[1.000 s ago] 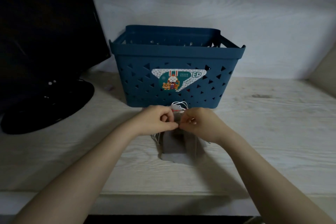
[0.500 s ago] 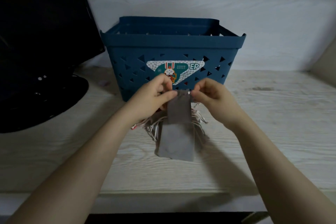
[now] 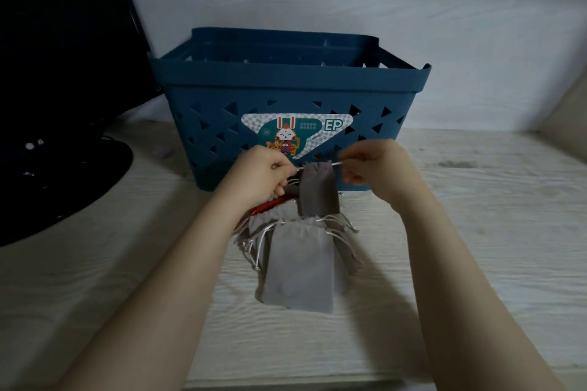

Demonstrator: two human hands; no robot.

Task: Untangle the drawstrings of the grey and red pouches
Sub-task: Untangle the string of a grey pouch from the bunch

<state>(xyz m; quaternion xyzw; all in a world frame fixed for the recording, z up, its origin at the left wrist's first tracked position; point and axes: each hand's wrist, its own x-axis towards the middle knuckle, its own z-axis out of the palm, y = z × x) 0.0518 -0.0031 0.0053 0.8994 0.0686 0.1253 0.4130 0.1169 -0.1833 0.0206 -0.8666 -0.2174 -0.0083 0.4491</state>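
Since a moment ago, a grey pouch has been lifted by its drawstring, pinched by left hand and right hand, above the pile of pouches.

Grey pouches, a red one, blue basket (triangle-patterned holes).

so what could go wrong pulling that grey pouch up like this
Both hands, left hand and right hand, pull the lifted grey pouch's drawstring sideways; that may cinch the knot tighter. Its cords still run into the pile of pouches below, so lifting could drag them, including the red pouch, along.
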